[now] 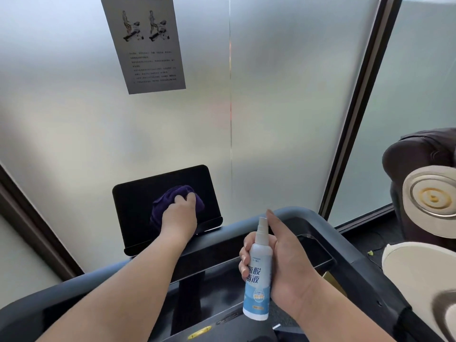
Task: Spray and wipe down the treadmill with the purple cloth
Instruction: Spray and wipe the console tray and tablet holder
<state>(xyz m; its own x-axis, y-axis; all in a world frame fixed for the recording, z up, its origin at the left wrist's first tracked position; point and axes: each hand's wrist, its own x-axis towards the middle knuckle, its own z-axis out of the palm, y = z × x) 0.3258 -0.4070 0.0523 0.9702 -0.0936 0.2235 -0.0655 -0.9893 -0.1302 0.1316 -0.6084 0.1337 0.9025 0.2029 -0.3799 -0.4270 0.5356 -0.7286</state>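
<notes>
Up front, the left hand presses a bunched purple cloth of soft, plush fabric flat against the glossy black rectangular screen with rounded corners, its fingers curled over the crumpled folds, so this grip is grasping the cloth. The screen stands tilted on a narrow dark ledge at the head of the treadmill, whose smooth grey-blue curved plastic handrail sweeps around a shiny black console panel. Nearer the camera, the right hand is clenched round a slim white cylindrical plastic spray bottle with a pale blue label, held upright, the forefinger raised beside the small nozzle cap. Behind the screen rises a frosted glass wall, matt and milky, split by a thin vertical seam and edged by a dark metal frame. A white paper sheet with printed exercise figures and text is stuck to the glass. At the right edge sit cream, rounded, glossy shapes beside dark brown padding; what they are cannot be told.
</notes>
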